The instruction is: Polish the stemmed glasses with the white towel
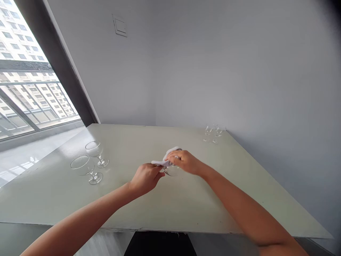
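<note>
Over the middle of the table, a stemmed glass (pixel 172 171) is held between my two hands, mostly hidden by fingers and cloth. My left hand (pixel 148 176) is closed around its stem end, with the thumb underneath. A white cloth (pixel 172 152) lies over the glass, and one corner of it reaches across to my left fingers. My right hand (pixel 183 160) presses that cloth against the glass, its fingers curled over it. Left of my hands stand two clear stemmed glasses, a nearer glass (pixel 82 165) and a farther glass (pixel 94 149).
Several small stemmed glasses (pixel 218 131) stand close together at the table's far right corner. The pale table (pixel 149 209) meets grey walls (pixel 226 71) behind and on the right. A window (pixel 29 81) is at the left. Below the front edge shows something black (pixel 160 244).
</note>
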Tool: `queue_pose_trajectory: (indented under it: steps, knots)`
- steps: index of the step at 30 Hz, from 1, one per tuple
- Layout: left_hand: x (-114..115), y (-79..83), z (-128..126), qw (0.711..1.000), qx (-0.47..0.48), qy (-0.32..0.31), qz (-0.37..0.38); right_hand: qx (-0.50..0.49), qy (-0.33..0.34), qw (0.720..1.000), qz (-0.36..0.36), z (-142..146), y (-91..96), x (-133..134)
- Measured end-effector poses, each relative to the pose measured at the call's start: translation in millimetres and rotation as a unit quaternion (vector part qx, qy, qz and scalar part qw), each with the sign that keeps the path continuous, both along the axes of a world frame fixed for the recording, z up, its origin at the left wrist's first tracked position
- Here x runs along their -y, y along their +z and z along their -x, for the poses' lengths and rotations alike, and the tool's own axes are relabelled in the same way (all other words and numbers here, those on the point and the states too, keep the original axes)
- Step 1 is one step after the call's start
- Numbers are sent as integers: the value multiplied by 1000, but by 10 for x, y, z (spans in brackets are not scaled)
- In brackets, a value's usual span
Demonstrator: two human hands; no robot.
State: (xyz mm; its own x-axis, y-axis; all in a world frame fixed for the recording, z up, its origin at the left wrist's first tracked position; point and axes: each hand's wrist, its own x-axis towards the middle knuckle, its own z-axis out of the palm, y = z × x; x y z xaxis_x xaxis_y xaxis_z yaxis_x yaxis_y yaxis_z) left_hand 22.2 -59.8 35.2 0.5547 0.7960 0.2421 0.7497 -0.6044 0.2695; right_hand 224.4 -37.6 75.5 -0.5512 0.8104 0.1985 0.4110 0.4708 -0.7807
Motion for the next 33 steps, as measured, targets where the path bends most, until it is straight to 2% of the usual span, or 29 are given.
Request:
queue_pose_trajectory:
  steps: [2, 3, 5, 7, 8, 10, 13, 15, 17, 19, 21, 23, 26, 28, 30, 33]
  knots:
    - [-1, 3, 23, 1000, 15, -2, 1, -116, -1, 979, 165, -63, -42, -131]
    - [-11, 3, 28, 999, 31, 8, 14, -186, -22, 954, 233, -75, -92, -180]
    - [-49, 2, 22, 995, 76, 47, 55, -330, -96, 882, 324, -48, -226, -234]
    - [-110, -5, -13, 984, 123, 92, 93, -445, -165, 806, 354, 46, -357, -227]
    - [-146, -13, -42, 978, 142, 111, 104, -487, -185, 779, 348, 112, -407, -206]
    - [-225, -40, -122, 970, 172, 137, 104, -545, -205, 756, 299, 269, -471, -147]
    - [-344, -106, -282, 964, 207, 158, 57, -572, -221, 763, 205, 508, -503, -76]
    - [-408, -153, -400, 961, 225, 161, 12, -557, -231, 776, 184, 622, -513, -68]
    - [-446, -191, -518, 959, 236, 157, -23, -539, -226, 789, 190, 668, -528, -91]
    - [-449, -211, -626, 958, 229, 163, -59, -529, -191, 801, 206, 642, -549, -136]
    - [-428, -205, -704, 958, 203, 179, -93, -527, -142, 806, 229, 555, -575, -194]
    - [-412, -165, -725, 963, 176, 181, -94, -521, -113, 810, 245, 428, -603, -256]
    - [-466, -51, -636, 968, 199, 153, -10, -501, -104, 818, 262, 227, -641, -329]
    - [-553, 25, -536, 946, 274, 157, 69, -490, -87, 817, 293, 132, -667, -352]
    - [-642, 68, -453, 898, 375, 135, 185, -478, -54, 813, 328, 89, -700, -352]
    - [-712, 52, -402, 781, 494, 33, 381, -444, 6, 815, 374, 90, -769, -339]
